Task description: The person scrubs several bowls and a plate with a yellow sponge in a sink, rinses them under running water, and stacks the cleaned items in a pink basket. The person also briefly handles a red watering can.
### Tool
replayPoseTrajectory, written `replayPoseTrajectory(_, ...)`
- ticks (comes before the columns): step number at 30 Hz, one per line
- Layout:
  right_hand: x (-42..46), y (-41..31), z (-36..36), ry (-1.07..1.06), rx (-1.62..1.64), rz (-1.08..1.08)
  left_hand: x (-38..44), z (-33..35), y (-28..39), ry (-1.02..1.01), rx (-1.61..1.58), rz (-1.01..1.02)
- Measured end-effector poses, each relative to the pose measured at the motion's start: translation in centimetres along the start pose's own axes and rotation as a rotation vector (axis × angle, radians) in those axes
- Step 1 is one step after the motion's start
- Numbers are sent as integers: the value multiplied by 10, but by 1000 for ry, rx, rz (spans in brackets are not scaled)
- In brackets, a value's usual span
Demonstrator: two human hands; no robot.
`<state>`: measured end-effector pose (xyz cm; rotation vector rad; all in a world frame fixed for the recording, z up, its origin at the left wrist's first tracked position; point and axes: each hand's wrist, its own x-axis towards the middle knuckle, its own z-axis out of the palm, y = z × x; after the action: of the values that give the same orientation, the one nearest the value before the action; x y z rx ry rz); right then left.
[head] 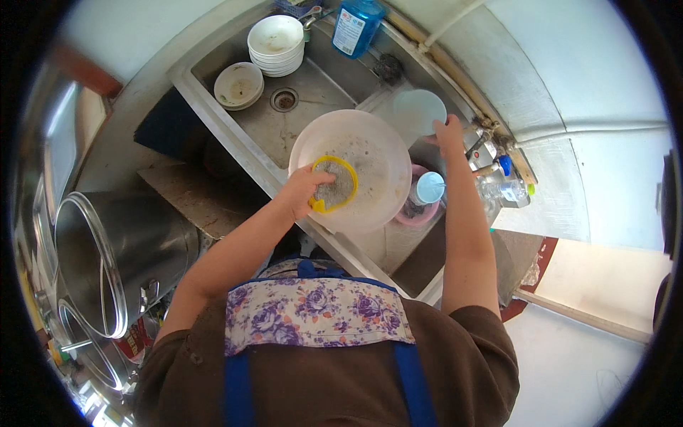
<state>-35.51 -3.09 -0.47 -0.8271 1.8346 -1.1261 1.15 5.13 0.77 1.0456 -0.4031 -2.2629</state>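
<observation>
My left hand (303, 192) holds a round grey mesh-like piece with a yellow rim (334, 184), thumb on top of it. It is over the near left part of a large whitish plastic basin (368, 213), which has dark specks inside and rests across the middle of a stainless steel double sink (235, 133). To the right, my right hand (450, 136) grips the rim of a pale blue-white plastic container (419, 109), blurred at its far side. Below that hand, a light blue cup (430, 188) sits over a pink basin (416, 218), partly hidden by the large basin.
Stacked white bowls (276, 45) and a shorter bowl stack (238, 85) sit near the drain (284, 100). A blue liquid bottle (356, 29) and a dark scrubber (388, 69) are farther back. Taps (488, 165) and a clear bottle (504, 190) lie right; a steel pot (128, 256) is left.
</observation>
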Motion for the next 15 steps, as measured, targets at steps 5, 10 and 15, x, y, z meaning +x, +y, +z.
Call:
replayPoseTrajectory(5,-94,14,24,-326,625,128,12,-6,16,54,-56,96)
replayPoseTrajectory(10,-130,45,73,-44,-163,-229,30,-12,17,104,230,260)
replayPoseTrajectory(15,-164,65,134,234,-507,-294,38,-27,-4,180,1184,450)
